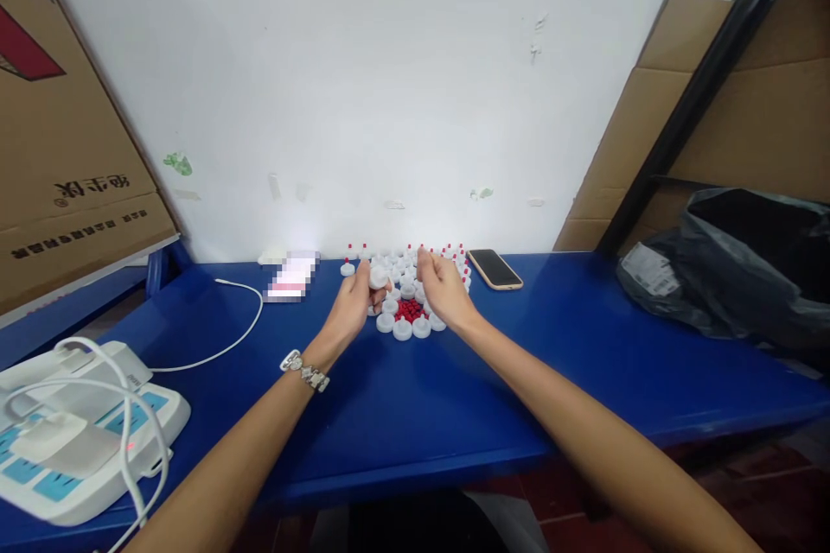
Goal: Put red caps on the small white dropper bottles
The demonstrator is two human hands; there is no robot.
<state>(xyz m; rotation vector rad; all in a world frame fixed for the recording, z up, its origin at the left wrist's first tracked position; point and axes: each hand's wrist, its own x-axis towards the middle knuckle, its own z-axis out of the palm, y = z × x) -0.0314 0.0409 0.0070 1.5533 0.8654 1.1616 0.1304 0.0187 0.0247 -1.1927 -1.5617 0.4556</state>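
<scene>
My left hand (351,304) is closed around a round white cap (379,277), held just above the table between thumb and fingers. To its right, my right hand (447,290) is pinched, its fingertips turned toward the left hand; anything in the pinch is too small or hidden to make out. Beneath and between both hands lies a small pile of red tips (411,311). Round white caps with short nozzles (403,329) ring this pile. Behind stand several more white caps, many with a red tip on the nozzle, such as the white cap at the left (347,269).
A phone (494,269) lies right of the caps on the blue table (415,415). On the left are a lit, blurred-out screen (293,276), a white cable (250,333) and a power strip (97,449). A dark plastic bag (706,276) sits far right. Cardboard (78,130) stands at the left.
</scene>
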